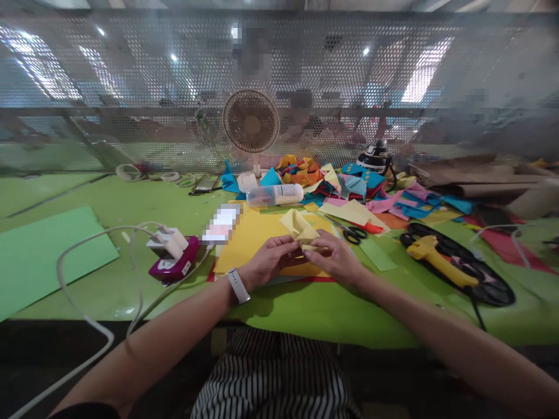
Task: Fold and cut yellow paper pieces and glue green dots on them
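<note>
Between both hands is a pale yellow folded paper piece (299,226), its pointed, open top facing up. My left hand (276,255) pinches its lower left side with thumb and fingers. From the other side, my right hand (332,256) grips the lower right edge, fingers curled around it. Below the hands lie yellow paper sheets (248,235) on the green tabletop. Black-handled scissors (354,234) rest just right of the sheets. Part of the folded paper's base is hidden by my fingers.
A phone (222,224) and a purple power strip (179,265) with white plugs and cables stand left. A yellow glue gun (441,262) lies on a black tray at right. Behind are a clear bottle (274,195), colored paper scraps (349,186) and a small fan (251,122).
</note>
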Demonstrator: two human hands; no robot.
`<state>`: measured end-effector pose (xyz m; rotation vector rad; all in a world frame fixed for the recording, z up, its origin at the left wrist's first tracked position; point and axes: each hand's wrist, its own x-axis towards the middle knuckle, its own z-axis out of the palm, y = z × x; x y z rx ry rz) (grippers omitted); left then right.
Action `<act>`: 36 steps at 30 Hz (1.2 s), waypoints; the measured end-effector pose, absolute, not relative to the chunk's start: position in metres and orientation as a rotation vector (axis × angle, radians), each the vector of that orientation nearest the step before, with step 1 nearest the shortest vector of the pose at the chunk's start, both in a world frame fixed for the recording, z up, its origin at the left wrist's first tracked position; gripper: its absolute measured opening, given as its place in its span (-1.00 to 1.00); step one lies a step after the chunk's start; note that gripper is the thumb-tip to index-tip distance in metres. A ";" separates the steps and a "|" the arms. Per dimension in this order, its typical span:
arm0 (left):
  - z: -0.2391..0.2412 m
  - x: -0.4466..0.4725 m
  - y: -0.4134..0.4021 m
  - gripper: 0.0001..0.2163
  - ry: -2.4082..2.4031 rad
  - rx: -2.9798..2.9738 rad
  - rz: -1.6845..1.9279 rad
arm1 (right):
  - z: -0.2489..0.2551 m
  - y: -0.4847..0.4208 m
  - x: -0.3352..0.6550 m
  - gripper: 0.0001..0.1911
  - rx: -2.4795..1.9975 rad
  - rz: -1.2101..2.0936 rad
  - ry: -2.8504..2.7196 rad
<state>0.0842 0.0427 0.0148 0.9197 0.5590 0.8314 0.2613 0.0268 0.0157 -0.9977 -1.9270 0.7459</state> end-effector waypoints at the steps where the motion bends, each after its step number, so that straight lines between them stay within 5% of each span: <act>1: 0.015 0.084 0.043 -0.87 0.551 0.919 0.836 | 0.015 0.027 0.261 -0.81 -0.997 0.765 -1.901; 15: 0.013 0.084 0.047 -0.90 0.553 0.892 1.013 | 0.020 0.028 0.267 -0.84 -1.032 0.531 -1.643; 22: 0.013 0.088 0.046 -0.85 0.509 0.990 1.020 | 0.014 0.036 0.264 -0.66 -1.061 1.185 -1.714; 36: 0.018 0.089 0.043 -0.82 0.520 0.968 0.992 | 0.003 0.040 0.259 -0.62 -1.091 1.227 -1.561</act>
